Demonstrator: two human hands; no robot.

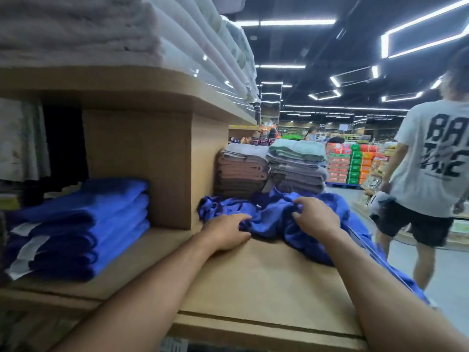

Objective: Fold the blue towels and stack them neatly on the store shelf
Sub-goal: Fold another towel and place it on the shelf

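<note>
Two bare hands reach forward over the wooden shelf (pixel 253 288) to a crumpled blue towel (pixel 269 217) that lies in a loose heap at the far middle of the board. The left hand (pixel 225 232) lies palm down at the heap's near left edge, its fingers bent and tucked into the cloth, gripping a fold. The right hand (pixel 317 214) sits on top of the heap, a little farther and to the right, its fingers curled round a bunched ridge of the same towel. Between the two hands the cloth is rumpled. The rest of it trails off the right edge of the shelf and hangs down beside the right forearm.

Well apart to the left, in a lower recess past a wooden divider, stands a stack of folded blue towels (pixel 81 224) with pale labels on their near left ends. Just beyond the heap are a stack of brown towels (pixel 241 171) and, to its right, a stack of grey towels topped with green ones (pixel 297 163). White towels (pixel 76 29) fill the upper shelf. At the far right a passer-by (pixel 431 161) in a printed T-shirt and dark shorts is in the aisle.
</note>
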